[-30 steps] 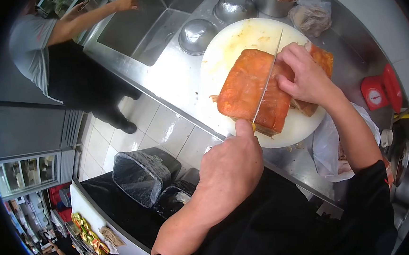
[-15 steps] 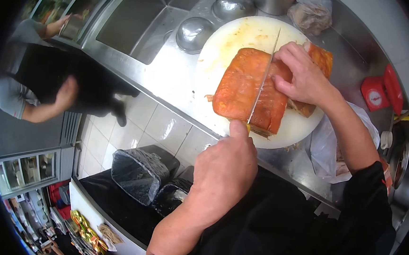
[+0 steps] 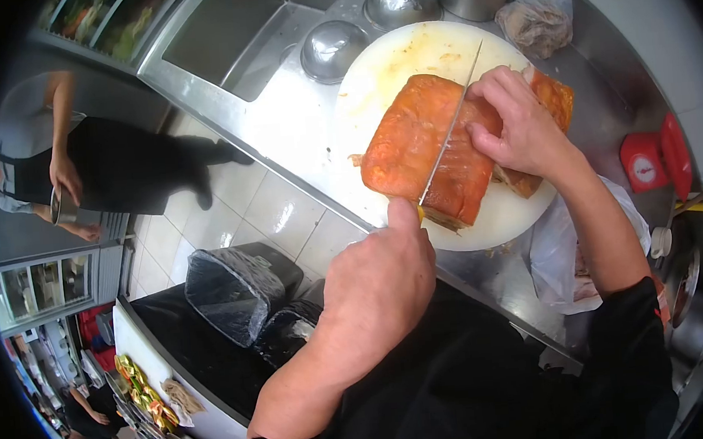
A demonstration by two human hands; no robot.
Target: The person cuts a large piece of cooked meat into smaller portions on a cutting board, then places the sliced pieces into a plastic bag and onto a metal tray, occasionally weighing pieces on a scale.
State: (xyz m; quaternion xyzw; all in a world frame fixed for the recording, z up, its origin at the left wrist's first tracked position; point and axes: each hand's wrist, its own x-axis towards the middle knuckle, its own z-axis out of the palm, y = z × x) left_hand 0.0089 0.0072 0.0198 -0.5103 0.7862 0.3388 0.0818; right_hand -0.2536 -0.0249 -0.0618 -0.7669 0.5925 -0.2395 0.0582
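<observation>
Now the left hand point(image 3: 376, 283) has its fingers curled shut around a long, thin metal knife point(image 3: 450, 133). The right hand point(image 3: 525, 130) has bent fingers on the big, shiny orange-brown meat slab point(image 3: 407, 146), which sits on the round white board point(image 3: 373, 67). One orange meat chunk point(image 3: 553, 99) looks cut already; this slab looks mostly uncut. I can't tell how deep the blade is.

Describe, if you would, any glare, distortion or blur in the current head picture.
Head view: glare whitens the steel counter beside the cutting board; black, rounded borders and a bowed counter edge suggest wide-angle distortion; the knife blade looks crisp, the distant person lower left, softer.
</observation>
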